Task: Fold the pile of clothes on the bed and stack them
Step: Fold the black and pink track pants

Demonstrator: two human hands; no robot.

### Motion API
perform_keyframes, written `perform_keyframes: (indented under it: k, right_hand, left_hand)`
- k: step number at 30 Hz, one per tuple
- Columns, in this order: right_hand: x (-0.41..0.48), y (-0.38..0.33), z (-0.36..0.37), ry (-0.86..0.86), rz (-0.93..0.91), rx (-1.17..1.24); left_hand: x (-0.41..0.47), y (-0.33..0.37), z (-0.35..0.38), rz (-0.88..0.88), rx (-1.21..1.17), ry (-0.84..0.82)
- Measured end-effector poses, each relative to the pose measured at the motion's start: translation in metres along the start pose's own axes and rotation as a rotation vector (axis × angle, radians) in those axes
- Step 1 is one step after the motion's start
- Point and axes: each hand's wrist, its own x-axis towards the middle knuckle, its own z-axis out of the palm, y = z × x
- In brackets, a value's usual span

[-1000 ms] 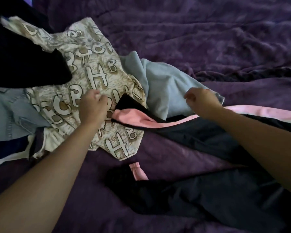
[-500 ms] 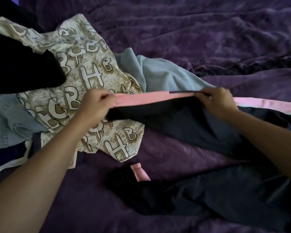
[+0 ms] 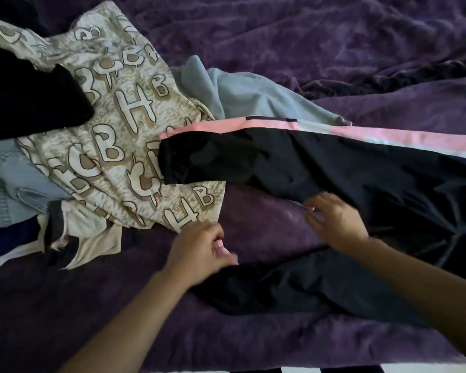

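Note:
Black track pants (image 3: 320, 168) with a pink side stripe (image 3: 361, 133) lie across the purple bed. The upper leg is spread flat, its cuff (image 3: 172, 160) resting on a beige letter-print shirt (image 3: 124, 146). The lower leg (image 3: 293, 286) lies nearer to me. My left hand (image 3: 199, 251) grips that leg's pink cuff end (image 3: 222, 247). My right hand (image 3: 336, 222) hovers at the lower edge of the upper leg with its fingers curled. It is blurred, and whether it pinches the fabric is unclear.
A pile sits at the left: a black garment (image 3: 30, 95), light blue denim (image 3: 6, 189), a navy-and-white piece (image 3: 8, 240) and a cream piece (image 3: 92, 238). A pale blue garment (image 3: 248, 95) lies behind the pants. The purple blanket (image 3: 334, 44) stretches beyond.
Both hands let go of the stretched pink stripe, and the upper leg now lies flat. They moved toward me, the left hand taking the lower leg's pink cuff.

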Motion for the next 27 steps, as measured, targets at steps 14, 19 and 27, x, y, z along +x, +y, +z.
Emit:
perform_keyframes:
  k: [14,19,27]
  right_hand:
    - [-0.091,0.057,0.019,-0.028,0.142,0.025]
    - [-0.103,0.091,0.006,0.066,0.160,0.012]
    - [-0.224,0.210,-0.009,0.209,0.164,-0.202]
  left_hand:
    - [-0.003,-0.032,-0.031,-0.475,-0.136,-0.227]
    - [-0.006,0.011,-0.011,-0.259,0.472,0.144]
    - [-0.063,0.175,0.166,0.252,0.489,-0.057]
